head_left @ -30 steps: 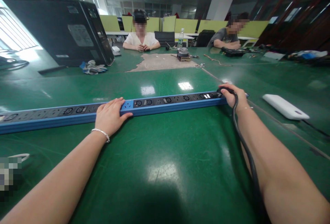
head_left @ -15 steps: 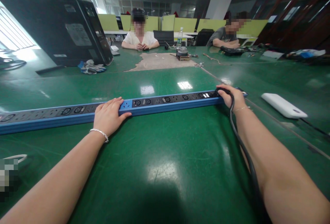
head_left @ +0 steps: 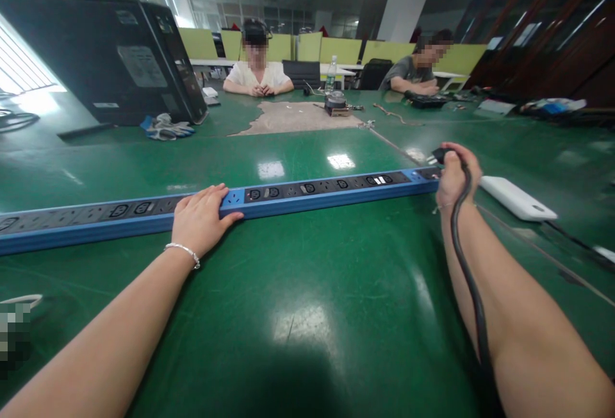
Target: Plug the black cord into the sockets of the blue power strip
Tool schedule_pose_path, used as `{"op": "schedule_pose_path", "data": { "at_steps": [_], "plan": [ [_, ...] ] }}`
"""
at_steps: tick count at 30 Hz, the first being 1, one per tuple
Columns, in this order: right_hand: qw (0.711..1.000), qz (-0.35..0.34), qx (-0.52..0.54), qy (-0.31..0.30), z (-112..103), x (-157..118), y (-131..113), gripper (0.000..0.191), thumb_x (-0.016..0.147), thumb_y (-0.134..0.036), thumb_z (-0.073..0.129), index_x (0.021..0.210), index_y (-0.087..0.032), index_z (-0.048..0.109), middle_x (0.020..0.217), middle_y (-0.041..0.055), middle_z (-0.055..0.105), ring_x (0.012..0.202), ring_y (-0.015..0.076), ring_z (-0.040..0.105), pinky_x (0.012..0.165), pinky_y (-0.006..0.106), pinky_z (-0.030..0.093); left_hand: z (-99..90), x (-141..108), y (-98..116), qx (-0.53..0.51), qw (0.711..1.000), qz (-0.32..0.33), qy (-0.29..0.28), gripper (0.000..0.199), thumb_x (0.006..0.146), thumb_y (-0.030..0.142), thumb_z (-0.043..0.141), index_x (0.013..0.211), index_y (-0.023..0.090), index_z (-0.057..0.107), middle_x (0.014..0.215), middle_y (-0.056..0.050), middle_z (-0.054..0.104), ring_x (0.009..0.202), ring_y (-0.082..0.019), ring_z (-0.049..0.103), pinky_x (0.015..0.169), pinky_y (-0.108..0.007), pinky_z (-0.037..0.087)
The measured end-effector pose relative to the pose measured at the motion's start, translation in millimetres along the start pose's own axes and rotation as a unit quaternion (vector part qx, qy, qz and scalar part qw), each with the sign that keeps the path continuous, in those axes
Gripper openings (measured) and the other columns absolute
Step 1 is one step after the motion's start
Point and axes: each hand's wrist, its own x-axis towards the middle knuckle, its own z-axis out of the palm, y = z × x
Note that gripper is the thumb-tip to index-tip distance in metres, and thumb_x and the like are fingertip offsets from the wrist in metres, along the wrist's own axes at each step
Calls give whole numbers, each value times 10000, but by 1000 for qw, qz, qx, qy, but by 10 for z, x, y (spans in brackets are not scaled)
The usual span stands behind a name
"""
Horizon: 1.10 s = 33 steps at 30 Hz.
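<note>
A long blue power strip (head_left: 302, 203) with black socket modules lies across the green table. My left hand (head_left: 202, 213) holds it left of the middle, fingers over the top and thumb along the near side. My right hand (head_left: 459, 174) is closed around a black power plug (head_left: 444, 154), raised just beyond the strip's right end. The plug's metal prongs point left and stand free of any socket. Its black cord (head_left: 459, 232) hangs from my right hand and runs along the forearm towards the bottom edge.
A white power bank (head_left: 519, 199) with a black cable lies right of my right hand. At the left stand a black computer tower (head_left: 96, 59) and work gloves (head_left: 166, 128). Two people sit across the table, near a bottle (head_left: 331, 75) and a round device (head_left: 335, 104).
My right hand has drawn the plug away from the strip's right end, moving right and up, so its prongs now show. My left hand stays on the strip.
</note>
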Motion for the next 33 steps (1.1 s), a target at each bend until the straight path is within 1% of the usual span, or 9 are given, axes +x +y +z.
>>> {"op": "schedule_pose_path", "data": {
  "at_steps": [2, 6, 9, 12, 16, 19, 24, 29, 33],
  "plan": [
    [1000, 22, 11, 16, -44, 9, 28, 335, 789, -376, 502, 1038, -166, 579, 1099, 118, 660, 967, 215, 609, 876, 362, 472, 2, 2, -2, -1, 1000, -1, -2, 586, 830, 532, 497, 1286, 165, 477, 1376, -126, 499, 1263, -283, 447, 1040, -434, 305],
    [996, 67, -47, -30, -70, -16, 53, 253, 738, -354, 552, 951, -217, 546, 1032, 119, 693, 902, 228, 631, 823, 348, 496, -3, 7, 1, -5, 1000, -4, -4, 593, 824, 535, 498, 1293, 173, 474, 1380, -128, 494, 1264, -291, 444, 1040, -438, 307],
    [992, 63, -102, -37, -53, -8, 53, 171, 721, -348, 567, 847, -243, 519, 988, 112, 700, 902, 251, 624, 833, 376, 491, -11, 7, 7, -7, 1000, -8, -6, 597, 822, 542, 495, 1303, 189, 468, 1383, -120, 493, 1264, -292, 443, 1042, -446, 306],
    [991, 57, -102, -62, -46, -5, 50, 162, 732, -348, 560, 841, -249, 491, 1010, 115, 690, 901, 265, 623, 857, 416, 477, -16, 5, 9, -5, 1000, -8, -8, 592, 826, 545, 488, 1303, 194, 467, 1381, -113, 496, 1264, -286, 443, 1043, -440, 306],
    [987, 9, -118, -113, -48, -44, 7, 127, 743, -344, 544, 834, -259, 518, 1023, 105, 690, 928, 270, 609, 905, 437, 443, -14, 2, 7, -4, 1000, -9, -8, 585, 829, 544, 482, 1293, 188, 473, 1385, -117, 491, 1265, -288, 442, 1041, -440, 307],
    [985, -15, -134, -108, -39, -67, 0, 132, 736, -333, 540, 845, -259, 544, 1017, 94, 698, 932, 256, 609, 914, 413, 441, -7, 0, 3, -3, 1000, -7, -5, 583, 830, 539, 485, 1293, 185, 470, 1384, -121, 492, 1266, -285, 442, 1043, -439, 303],
    [983, -25, -153, -103, -61, -74, 114, 187, 741, -320, 552, 916, -255, 568, 1048, 81, 697, 937, 243, 618, 900, 378, 456, 1, -2, -3, -4, 1000, -5, -1, 587, 828, 534, 494, 1290, 173, 470, 1383, -127, 492, 1272, -283, 437, 1043, -434, 303],
    [977, -33, -188, -97, -104, -118, 160, 238, 756, -336, 562, 981, -269, 596, 1058, 62, 692, 942, 253, 623, 896, 404, 464, -8, 1, 2, -5, 1000, -8, -7, 595, 823, 537, 501, 1295, 176, 471, 1385, -121, 490, 1272, -280, 438, 1046, -433, 305],
    [982, -46, -168, -68, -76, -174, 134, 275, 753, -366, 554, 992, -249, 624, 1028, 51, 683, 942, 250, 629, 909, 434, 472, -5, 7, 0, -5, 1000, -8, -4, 591, 823, 541, 501, 1293, 183, 475, 1387, -120, 488, 1276, -276, 435, 1046, -435, 306]
  ]
}}
